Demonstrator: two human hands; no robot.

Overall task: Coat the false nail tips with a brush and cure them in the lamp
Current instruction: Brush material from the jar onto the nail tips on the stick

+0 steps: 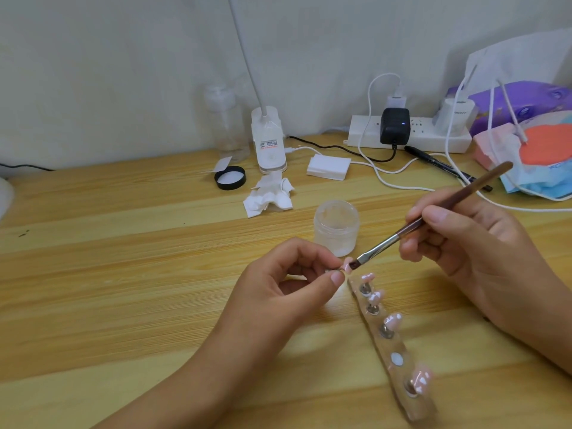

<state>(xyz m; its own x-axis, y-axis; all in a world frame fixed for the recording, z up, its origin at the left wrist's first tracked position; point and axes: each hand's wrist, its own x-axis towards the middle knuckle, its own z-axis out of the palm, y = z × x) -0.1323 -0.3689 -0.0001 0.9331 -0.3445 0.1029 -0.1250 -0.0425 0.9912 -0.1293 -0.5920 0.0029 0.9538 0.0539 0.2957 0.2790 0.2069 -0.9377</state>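
Left hand [289,275] pinches nail tip [347,264] above table [123,274]; right hand [458,239] grips brush [433,216], bristles on tip. Risk: loose pinch, brush pressure knocks tip free.

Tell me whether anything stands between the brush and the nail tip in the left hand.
Nothing visible does: the brush touches the nail tip pinched by the left hand; the open jar stands behind.

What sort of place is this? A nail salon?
Likely a home desk, not a salon: a wooden tabletop against a bare wall, a power strip crowded with chargers, and a clip-on desk lamp.
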